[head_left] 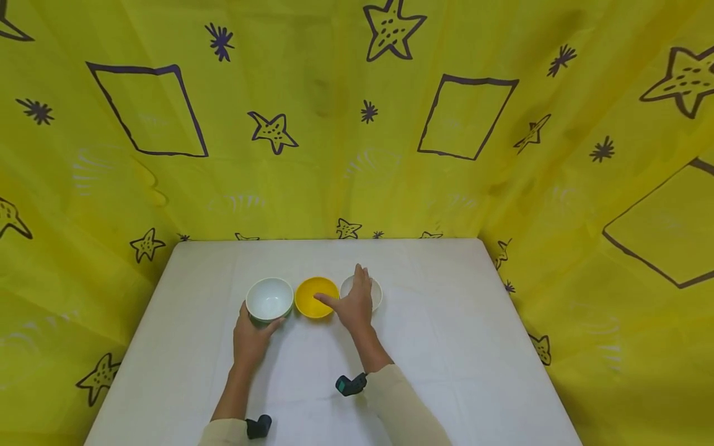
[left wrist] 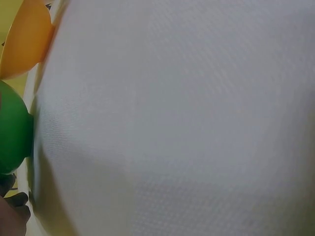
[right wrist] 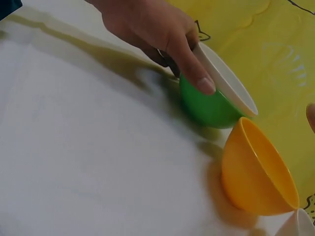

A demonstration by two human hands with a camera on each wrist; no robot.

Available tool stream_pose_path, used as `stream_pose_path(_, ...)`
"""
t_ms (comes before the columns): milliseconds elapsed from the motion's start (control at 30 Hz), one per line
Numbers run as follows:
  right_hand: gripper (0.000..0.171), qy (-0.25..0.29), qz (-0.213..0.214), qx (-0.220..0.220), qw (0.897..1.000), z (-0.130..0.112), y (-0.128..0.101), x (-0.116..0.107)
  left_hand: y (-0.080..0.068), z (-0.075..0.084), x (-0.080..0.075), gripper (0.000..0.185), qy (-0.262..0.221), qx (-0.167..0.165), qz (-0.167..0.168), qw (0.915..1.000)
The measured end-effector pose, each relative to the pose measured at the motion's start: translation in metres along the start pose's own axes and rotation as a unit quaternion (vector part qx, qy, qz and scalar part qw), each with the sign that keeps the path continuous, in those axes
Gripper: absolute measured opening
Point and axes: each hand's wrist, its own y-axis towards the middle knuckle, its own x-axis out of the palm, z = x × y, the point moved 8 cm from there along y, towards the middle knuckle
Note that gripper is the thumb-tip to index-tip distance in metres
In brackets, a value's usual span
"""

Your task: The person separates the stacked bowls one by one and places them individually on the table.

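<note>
Three bowls stand in a row on the white cloth. At the left end is a green bowl (head_left: 270,300) (right wrist: 206,105) with a white inside and rim. My left hand (head_left: 250,337) (right wrist: 152,29) grips it by the near left side, thumb and fingers spread round its wall. Beside it stands a yellow bowl (head_left: 308,296) (right wrist: 248,172), its rim close to the green one. A white bowl (head_left: 377,296) is at the right end, partly hidden by my right hand (head_left: 355,306). That hand hovers with straight fingers above the white bowl, its thumb stretched over the yellow bowl, holding nothing.
The table (head_left: 446,347) is covered by a white cloth. A yellow curtain (head_left: 323,186) with drawn stars and frames hangs behind it and at both sides. Dark wrist cameras (head_left: 351,385) sit at both cuffs.
</note>
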Motion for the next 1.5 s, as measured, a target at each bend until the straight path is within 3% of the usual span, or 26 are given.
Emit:
stream_pose_path(233, 0.124, -0.029, -0.025, -0.022, 0.999, -0.018, -0.002, 0.017, 0.001, 0.001, 0.0, 0.106, 0.003, 0.0, 0.002, 1.0)
stream_pose_path(567, 0.122, -0.029, -0.064, -0.071, 0.995, -0.041, -0.011, 0.042, -0.001, 0.0, 0.0, 0.105, 0.006, -0.001, -0.006, 1.0)
stream_pose_path(1133, 0.122, -0.098, -0.137, -0.086, 0.982, -0.059, -0.017, 0.089, 0.0, 0.002, 0.0, 0.096, 0.015, 0.018, 0.002, 0.9997)
stream_pose_path(1500, 0.116, -0.109, -0.168, -0.119, 0.973, -0.066, -0.023, 0.104, 0.0, 0.005, -0.002, 0.093, 0.035, 0.032, 0.005, 0.9989)
